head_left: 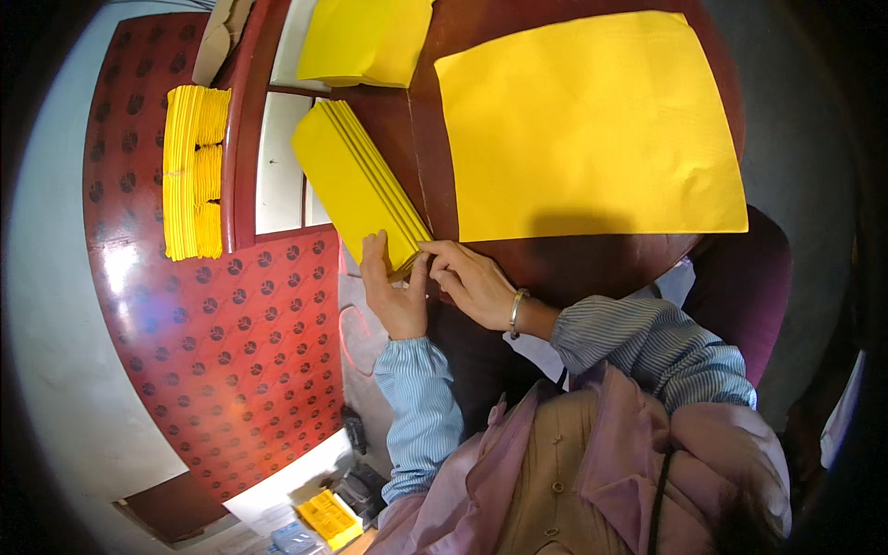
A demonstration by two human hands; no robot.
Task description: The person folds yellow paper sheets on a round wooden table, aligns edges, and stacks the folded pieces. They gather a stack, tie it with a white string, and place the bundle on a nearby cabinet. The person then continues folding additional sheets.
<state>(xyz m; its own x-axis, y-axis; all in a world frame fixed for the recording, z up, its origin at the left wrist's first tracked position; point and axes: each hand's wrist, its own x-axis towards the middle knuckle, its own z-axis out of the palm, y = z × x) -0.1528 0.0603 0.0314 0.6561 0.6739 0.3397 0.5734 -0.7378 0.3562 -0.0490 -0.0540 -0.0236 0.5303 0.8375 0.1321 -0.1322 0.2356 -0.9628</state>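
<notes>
A stack of folded yellow sheets (358,180) lies slantwise at the table's near left, its layered edges showing along the right side. My left hand (396,294) grips the near end of this stack, fingers on top and thumb at the end face. Close beside it, my right hand (474,283) has its forefinger and thumb at the stack's near right corner, the other fingers curled in. To the right of the stack, a large yellow sheet (592,129) is spread flat on the dark red table (428,139).
Another yellow pile (365,42) sits beyond the stack. At the left, bundled yellow folded pieces (194,171) stand beside white drawer-like panels (279,166) in a red frame. A red patterned surface (250,342) extends lower left. Yellow and blue items (328,520) lie at the bottom.
</notes>
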